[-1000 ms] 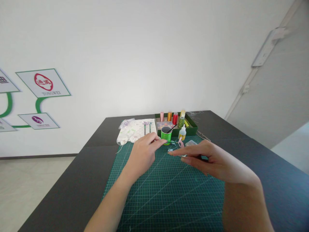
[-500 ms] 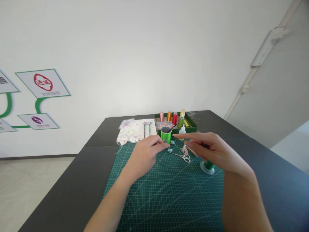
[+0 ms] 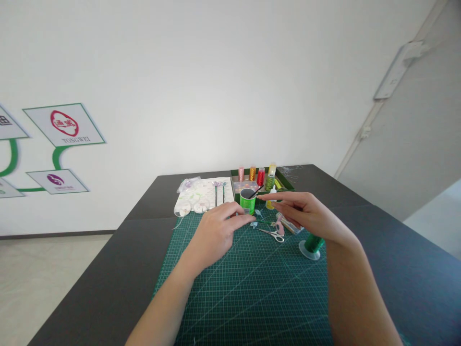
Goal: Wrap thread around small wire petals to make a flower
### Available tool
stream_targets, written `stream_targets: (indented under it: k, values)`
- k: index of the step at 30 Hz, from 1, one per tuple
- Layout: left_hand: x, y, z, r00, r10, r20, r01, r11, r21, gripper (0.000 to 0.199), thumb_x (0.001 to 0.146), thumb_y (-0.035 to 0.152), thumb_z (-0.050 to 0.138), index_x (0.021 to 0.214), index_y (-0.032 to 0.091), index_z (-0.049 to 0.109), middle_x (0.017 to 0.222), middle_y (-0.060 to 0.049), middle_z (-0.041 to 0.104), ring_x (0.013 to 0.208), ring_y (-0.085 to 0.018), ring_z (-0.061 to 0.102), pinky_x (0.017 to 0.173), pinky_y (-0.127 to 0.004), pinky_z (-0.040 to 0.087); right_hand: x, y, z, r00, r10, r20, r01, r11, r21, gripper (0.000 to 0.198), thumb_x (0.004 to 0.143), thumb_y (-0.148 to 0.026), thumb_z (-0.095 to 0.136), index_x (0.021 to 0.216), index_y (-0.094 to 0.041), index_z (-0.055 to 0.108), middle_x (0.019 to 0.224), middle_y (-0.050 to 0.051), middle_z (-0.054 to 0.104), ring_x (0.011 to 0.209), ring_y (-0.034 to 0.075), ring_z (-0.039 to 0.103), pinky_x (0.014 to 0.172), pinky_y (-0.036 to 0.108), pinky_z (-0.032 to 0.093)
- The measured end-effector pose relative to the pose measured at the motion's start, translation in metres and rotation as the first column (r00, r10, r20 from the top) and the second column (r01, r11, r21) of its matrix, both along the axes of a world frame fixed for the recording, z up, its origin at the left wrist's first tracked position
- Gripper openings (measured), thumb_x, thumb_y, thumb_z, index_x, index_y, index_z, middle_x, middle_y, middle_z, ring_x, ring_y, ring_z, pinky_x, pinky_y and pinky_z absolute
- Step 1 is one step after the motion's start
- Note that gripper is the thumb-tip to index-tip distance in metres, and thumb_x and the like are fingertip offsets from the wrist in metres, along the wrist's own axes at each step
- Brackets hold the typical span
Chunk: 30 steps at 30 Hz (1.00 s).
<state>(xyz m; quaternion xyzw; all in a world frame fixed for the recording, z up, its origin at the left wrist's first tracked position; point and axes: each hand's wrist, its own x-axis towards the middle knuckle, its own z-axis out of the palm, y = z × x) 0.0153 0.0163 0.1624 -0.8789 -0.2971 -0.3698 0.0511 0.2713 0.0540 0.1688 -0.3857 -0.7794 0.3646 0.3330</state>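
My left hand (image 3: 216, 233) is held over the cutting mat (image 3: 248, 288), thumb and fingers pressed together. Whatever is in that pinch is too small or hidden to make out. Opposite it is my right hand (image 3: 306, 215), its index finger stretched out toward the left and the thumb side apart below; I see nothing held in it. Between and below the hands lie small pale-blue leaf shapes (image 3: 258, 213) on thin green stems and scissors (image 3: 276, 236) with pale handles. A spool of green thread (image 3: 312, 244) stands under my right wrist.
Behind the hands are a green can (image 3: 248, 204) with a dark stick in it, a glue bottle (image 3: 271, 198) and a green box (image 3: 288, 187) of coloured thread spools. At the left back, a white pad (image 3: 205, 185) holds two stemmed pieces, beside white reels (image 3: 183, 208).
My right hand has shifted slightly left and up, uncovering more of the green spool, the glue bottle and a clear case by the scissors. My left hand has stayed nearly still.
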Motion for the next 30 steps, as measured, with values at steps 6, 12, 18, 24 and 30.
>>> stream_targets:
  k: [6, 12, 18, 24, 30]
  values:
    - [-0.001, 0.0, -0.002, 0.996, -0.018, 0.088, 0.021, 0.999, -0.033, 0.039, 0.092, -0.003, 0.044, 0.111, 0.018, 0.072, 0.093, -0.005, 0.066, 0.082, -0.014, 0.061, 0.067, -0.026, 0.049, 0.002, 0.006, -0.003, 0.999, 0.036, 0.027, -0.035, 0.999, -0.038, 0.045, 0.098, -0.042, 0.054, 0.135, -0.019, 0.066, 0.055, -0.003, 0.052, 0.044, 0.009, 0.036, 0.043, 0.022, 0.026]
    - [0.0, -0.003, 0.0, 0.971, -0.023, 0.239, 0.051, 0.992, -0.112, 0.034, 0.096, 0.003, 0.048, 0.112, 0.021, 0.073, 0.089, -0.003, 0.064, 0.079, -0.012, 0.058, 0.067, -0.024, 0.046, -0.003, 0.008, -0.003, 0.99, 0.142, 0.004, -0.141, 0.986, -0.09, 0.041, 0.097, -0.037, 0.052, 0.13, -0.018, 0.069, 0.064, 0.0, 0.059, 0.044, 0.007, 0.04, 0.042, 0.02, 0.031]
    - [0.001, -0.005, 0.005, 0.924, -0.017, 0.383, 0.11, 0.969, -0.221, 0.036, 0.097, 0.008, 0.052, 0.121, 0.028, 0.072, 0.082, -0.001, 0.061, 0.074, -0.012, 0.055, 0.065, -0.024, 0.044, -0.01, 0.005, -0.002, 0.977, 0.213, -0.008, -0.213, 0.974, -0.078, 0.044, 0.099, -0.044, 0.054, 0.125, -0.013, 0.07, 0.049, -0.007, 0.04, 0.042, 0.007, 0.035, 0.043, 0.02, 0.028]
    - [-0.001, -0.007, 0.01, 0.88, 0.009, 0.474, 0.169, 0.928, -0.332, 0.029, 0.097, 0.014, 0.055, 0.112, 0.026, 0.076, 0.077, -0.002, 0.059, 0.07, -0.013, 0.054, 0.062, -0.026, 0.044, -0.009, 0.005, -0.004, 0.968, 0.251, 0.028, -0.25, 0.967, -0.041, 0.038, 0.099, -0.045, 0.054, 0.105, -0.013, 0.074, 0.048, -0.007, 0.041, 0.042, 0.006, 0.033, 0.041, 0.02, 0.024]
    - [-0.001, -0.004, 0.009, 0.813, 0.039, 0.581, 0.304, 0.822, -0.481, 0.023, 0.092, 0.018, 0.062, 0.107, 0.023, 0.078, 0.081, -0.003, 0.059, 0.067, -0.011, 0.055, 0.055, -0.023, 0.045, -0.01, 0.006, -0.005, 0.952, 0.305, 0.021, -0.303, 0.95, -0.069, 0.041, 0.1, -0.042, 0.053, 0.127, -0.014, 0.069, 0.049, -0.008, 0.04, 0.042, 0.006, 0.034, 0.041, 0.02, 0.024]
